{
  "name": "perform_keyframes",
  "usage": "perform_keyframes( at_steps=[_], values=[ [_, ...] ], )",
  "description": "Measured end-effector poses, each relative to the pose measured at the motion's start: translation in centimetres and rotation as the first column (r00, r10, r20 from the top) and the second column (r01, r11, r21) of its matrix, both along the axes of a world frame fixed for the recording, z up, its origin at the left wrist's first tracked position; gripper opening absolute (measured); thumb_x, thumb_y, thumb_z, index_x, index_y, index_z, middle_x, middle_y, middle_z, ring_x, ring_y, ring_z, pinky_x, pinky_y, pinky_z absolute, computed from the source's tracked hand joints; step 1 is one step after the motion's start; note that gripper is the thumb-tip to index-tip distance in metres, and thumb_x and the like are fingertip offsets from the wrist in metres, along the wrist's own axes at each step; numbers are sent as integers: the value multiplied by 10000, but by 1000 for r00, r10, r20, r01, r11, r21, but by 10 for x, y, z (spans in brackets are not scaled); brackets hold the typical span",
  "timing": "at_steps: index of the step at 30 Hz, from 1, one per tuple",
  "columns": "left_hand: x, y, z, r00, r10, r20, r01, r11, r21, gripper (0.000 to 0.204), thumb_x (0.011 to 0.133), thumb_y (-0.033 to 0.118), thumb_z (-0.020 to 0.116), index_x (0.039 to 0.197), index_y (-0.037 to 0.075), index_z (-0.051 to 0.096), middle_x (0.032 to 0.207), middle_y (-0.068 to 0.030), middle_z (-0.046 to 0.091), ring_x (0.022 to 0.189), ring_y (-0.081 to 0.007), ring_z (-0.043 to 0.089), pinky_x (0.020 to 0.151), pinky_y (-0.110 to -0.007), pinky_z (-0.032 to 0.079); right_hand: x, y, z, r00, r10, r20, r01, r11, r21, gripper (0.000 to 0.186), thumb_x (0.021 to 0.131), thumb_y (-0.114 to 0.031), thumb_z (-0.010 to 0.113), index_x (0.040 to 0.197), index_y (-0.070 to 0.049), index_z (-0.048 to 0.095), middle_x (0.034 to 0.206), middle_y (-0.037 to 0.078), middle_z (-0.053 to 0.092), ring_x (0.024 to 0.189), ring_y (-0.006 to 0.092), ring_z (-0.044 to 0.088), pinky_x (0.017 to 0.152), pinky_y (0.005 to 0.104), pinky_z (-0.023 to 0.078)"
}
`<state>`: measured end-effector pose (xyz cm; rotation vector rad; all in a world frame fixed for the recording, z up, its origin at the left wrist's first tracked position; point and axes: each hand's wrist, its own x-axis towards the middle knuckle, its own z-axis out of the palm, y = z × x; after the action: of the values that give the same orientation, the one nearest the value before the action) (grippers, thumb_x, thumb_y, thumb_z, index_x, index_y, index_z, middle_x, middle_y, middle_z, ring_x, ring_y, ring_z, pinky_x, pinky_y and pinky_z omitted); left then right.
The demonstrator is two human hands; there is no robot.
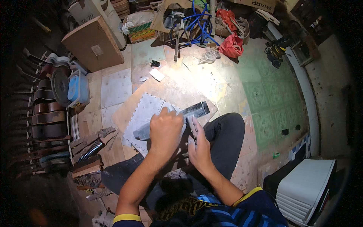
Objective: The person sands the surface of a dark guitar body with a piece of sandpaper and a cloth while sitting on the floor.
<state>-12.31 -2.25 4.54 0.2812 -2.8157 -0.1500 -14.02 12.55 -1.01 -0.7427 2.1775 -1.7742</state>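
A long, narrow grey piece (141, 132) with a dark, glossy far end lies slantwise in front of me, over a white foam mat (145, 109) with toothed edges. My left hand (166, 130) is closed in a fist over its middle, knuckles up. What lies under the fist is hidden. Close to the right, my right hand (199, 147) has its fingers stretched out, their tips at the piece's near edge, thumb apart. Pale dust coats these fingers. Below the mat is a tan board (126, 102), beside my bent, dark-trousered legs.
Left are a saw-like tool with a coiled spring (89, 153), a blue-lined tub (78, 89) and a rack of curved wooden parts (49, 117). Ahead lie a clamp (176, 45), blue hose (200, 26) and red bag (231, 47). A white box-shaped unit (304, 187) stands lower right.
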Motion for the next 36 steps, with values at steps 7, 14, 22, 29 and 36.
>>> perform_keyframes(
  at_steps=[7,14,22,29,36],
  values=[
    [2,1,1,1000,6,12,-6,1000,22,92,724,184,742,758,102,720,755,-57,687,819,-257,663,624,-410,507,-6,-4,-3,999,38,9,-38,999,-12,671,854,158,430,1509,92,298,1490,303,475,1441,364,438,1187,408,333],
    [2,3,2,1000,10,14,-10,1000,23,31,718,112,679,694,97,693,731,-62,684,825,-241,674,618,-385,514,-15,-10,-3,997,70,8,-70,996,-52,701,832,184,410,1517,86,292,1528,299,433,1450,356,429,1201,402,307],
    [2,5,-1,1000,27,1,-27,1000,10,34,722,114,676,695,99,691,728,-58,684,824,-236,675,612,-382,511,-12,-9,-1,998,61,-25,-63,996,-57,681,854,167,393,1521,81,287,1538,291,427,1461,347,414,1200,394,303],
    [3,-2,-5,1000,10,16,-10,1000,13,64,712,155,722,744,100,715,751,-64,684,792,-268,660,595,-410,509,-17,-8,1,998,56,-16,-56,997,47,660,874,146,384,1522,86,275,1526,298,444,1458,341,421,1182,362,313],
    [1,1,-3,999,34,14,-34,999,1,181,685,243,808,746,100,715,753,-64,689,797,-273,659,608,-420,521,-30,-24,1,997,70,-30,-72,995,-72,676,860,148,405,1519,79,271,1519,294,450,1437,371,441,1186,403,332]
  ],
)
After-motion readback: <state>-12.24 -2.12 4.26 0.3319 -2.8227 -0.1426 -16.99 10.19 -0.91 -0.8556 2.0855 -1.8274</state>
